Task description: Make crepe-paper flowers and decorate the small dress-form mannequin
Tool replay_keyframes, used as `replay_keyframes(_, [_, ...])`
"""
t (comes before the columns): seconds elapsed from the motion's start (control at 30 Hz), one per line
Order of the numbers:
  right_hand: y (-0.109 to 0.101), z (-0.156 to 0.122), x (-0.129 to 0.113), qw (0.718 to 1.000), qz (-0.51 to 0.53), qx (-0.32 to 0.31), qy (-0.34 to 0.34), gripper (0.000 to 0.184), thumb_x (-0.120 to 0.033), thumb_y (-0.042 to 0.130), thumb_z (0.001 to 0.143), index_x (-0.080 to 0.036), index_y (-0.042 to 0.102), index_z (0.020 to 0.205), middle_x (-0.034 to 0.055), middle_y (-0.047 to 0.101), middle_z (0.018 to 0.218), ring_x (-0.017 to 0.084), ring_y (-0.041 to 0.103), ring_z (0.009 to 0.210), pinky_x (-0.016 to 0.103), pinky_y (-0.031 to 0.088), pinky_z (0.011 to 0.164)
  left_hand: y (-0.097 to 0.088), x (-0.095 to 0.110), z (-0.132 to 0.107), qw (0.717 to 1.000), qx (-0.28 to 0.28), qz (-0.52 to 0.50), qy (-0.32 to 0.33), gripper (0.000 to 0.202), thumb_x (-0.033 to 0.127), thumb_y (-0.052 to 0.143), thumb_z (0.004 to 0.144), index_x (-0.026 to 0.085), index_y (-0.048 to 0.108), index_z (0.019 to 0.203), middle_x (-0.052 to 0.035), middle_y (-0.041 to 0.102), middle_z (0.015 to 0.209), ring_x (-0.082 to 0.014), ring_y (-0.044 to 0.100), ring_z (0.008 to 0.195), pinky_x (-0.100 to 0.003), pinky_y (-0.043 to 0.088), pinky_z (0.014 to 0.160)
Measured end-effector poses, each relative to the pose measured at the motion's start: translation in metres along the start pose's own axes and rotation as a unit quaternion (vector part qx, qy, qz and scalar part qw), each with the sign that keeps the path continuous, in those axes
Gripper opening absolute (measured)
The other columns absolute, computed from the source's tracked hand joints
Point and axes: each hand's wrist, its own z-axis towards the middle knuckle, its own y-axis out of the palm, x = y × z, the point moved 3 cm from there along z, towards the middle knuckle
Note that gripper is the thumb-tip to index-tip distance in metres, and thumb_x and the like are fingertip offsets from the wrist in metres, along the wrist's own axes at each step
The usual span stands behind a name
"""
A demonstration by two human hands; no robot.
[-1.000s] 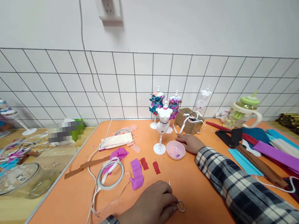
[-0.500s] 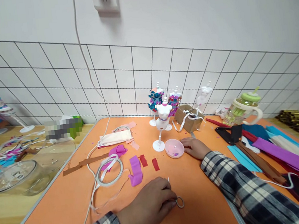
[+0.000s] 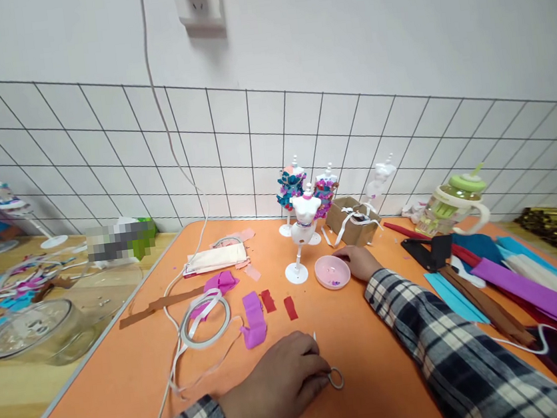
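Tiled wall (image 3: pixel 232 152) backs an orange tabletop (image 3: pixel 372 373) where a person's left hand (image 3: pixel 282 379) pinches a ring-handled tool (image 3: pixel 343 379) in its fingers (image 3: pixel 316 366), red scraps (image 3: pixel 290 308) lying beyond them. Left of the fingers of the right hand (image 3: pixel 363 265) sits a pink bowl (image 3: pixel 324 271); whether they grip its rim cannot be told. Farther left of them stands a white mannequin (image 3: pixel 303 233).

Head view: looks forward, down, over orange table (image 3: pixel 369 360) toward wall (image 3: pixel 338 28).

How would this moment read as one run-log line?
left hand: gripping ring-handled tool; right hand: beside pink bowl, contact unclear; front mannequin: upright, left of bowl; red scraps: on orange table
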Motion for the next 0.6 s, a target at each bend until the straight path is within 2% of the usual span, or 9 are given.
replay_keyframes(0.1, [0.000,-0.002,0.000,1.000,0.003,-0.010,0.012,0.034,-0.018,0.059,0.090,-0.022,0.070,0.122,0.0069,0.071,0.115,0.019,0.065,0.105,0.027,0.048,0.093,0.002,-0.002,0.000,1.000,0.002,-0.004,0.006,0.020,0.027,0.053,0.096,0.026,0.071,0.103,-0.0070,0.065,0.096,-0.0213,0.058,0.087,-0.032,0.047,0.076])
replay_keyframes(0.17, [-0.002,-0.001,0.006,0.999,-0.003,-0.007,0.046,0.036,-0.024,0.059,0.093,-0.018,0.064,0.128,0.0104,0.068,0.118,0.022,0.064,0.106,0.034,0.049,0.095,0.004,-0.003,-0.001,1.000,0.008,-0.006,0.010,0.020,0.029,0.052,0.098,0.026,0.071,0.104,-0.0070,0.065,0.096,-0.0214,0.058,0.088,-0.032,0.047,0.076])
replay_keyframes(0.27, [-0.006,0.003,0.017,0.996,-0.008,-0.021,0.088,0.034,-0.034,0.058,0.096,-0.016,0.060,0.125,0.0107,0.063,0.122,0.023,0.063,0.106,0.043,0.053,0.092,0.005,-0.004,-0.001,1.000,0.007,-0.002,0.006,0.019,0.028,0.053,0.097,0.026,0.071,0.104,-0.0067,0.065,0.097,-0.0214,0.058,0.088,-0.032,0.047,0.077])
replay_keyframes(0.43, [-0.008,0.009,0.025,0.991,-0.022,-0.042,0.128,0.033,-0.035,0.059,0.096,-0.017,0.059,0.124,0.0099,0.060,0.124,0.022,0.062,0.105,0.042,0.055,0.088,0.003,-0.002,-0.001,1.000,-0.006,0.005,-0.004,0.018,0.025,0.056,0.095,0.026,0.071,0.104,-0.0062,0.065,0.097,-0.0212,0.059,0.088,-0.031,0.047,0.076])
replay_keyframes(0.6, [-0.007,0.006,0.026,0.992,-0.030,-0.023,0.123,0.030,-0.036,0.058,0.097,-0.017,0.062,0.119,0.0097,0.063,0.120,0.021,0.063,0.103,0.042,0.053,0.090,0.001,0.000,0.000,1.000,-0.003,0.005,0.002,0.020,0.030,0.052,0.098,0.027,0.071,0.104,-0.0065,0.064,0.096,-0.0211,0.058,0.087,-0.031,0.046,0.076])
